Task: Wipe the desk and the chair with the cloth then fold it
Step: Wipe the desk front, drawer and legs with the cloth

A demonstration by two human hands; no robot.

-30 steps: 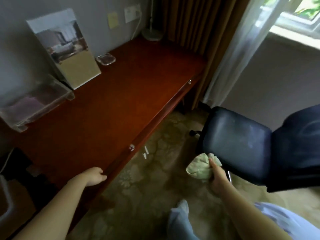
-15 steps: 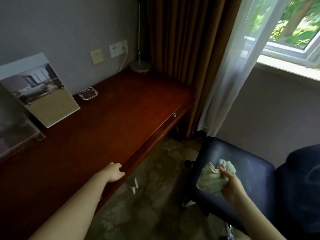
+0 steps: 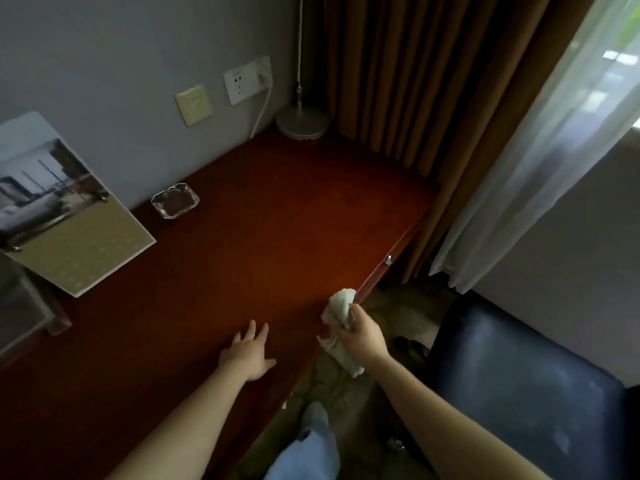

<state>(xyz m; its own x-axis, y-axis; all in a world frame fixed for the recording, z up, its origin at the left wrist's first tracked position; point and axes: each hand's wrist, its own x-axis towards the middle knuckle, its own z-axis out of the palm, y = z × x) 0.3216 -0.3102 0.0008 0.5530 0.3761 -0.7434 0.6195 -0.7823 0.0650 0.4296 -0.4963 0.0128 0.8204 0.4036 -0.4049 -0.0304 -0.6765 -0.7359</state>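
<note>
Since the earlier frames, the right hand (image 3: 362, 336) has carried the cloth (image 3: 341, 304) from the chair seat (image 3: 519, 375) to the front edge of the desk (image 3: 277, 237). The left hand (image 3: 250, 353) has moved from that edge onto the desktop.

Right hand: fingers curled round the bunched cloth, gripping its middle. One end stands above the fist at the desk edge; the other hangs below.

Left hand: flat on the wood, fingers spread, holding nothing.

Handling: the cloth appears light, soft and limp, and will crumple under grip. A bunched hold should serve for wiping. For folding, take it at two corners.

Farther out, a glass ashtray (image 3: 175, 200) and a lamp base (image 3: 301, 124) stand near the wall.
</note>
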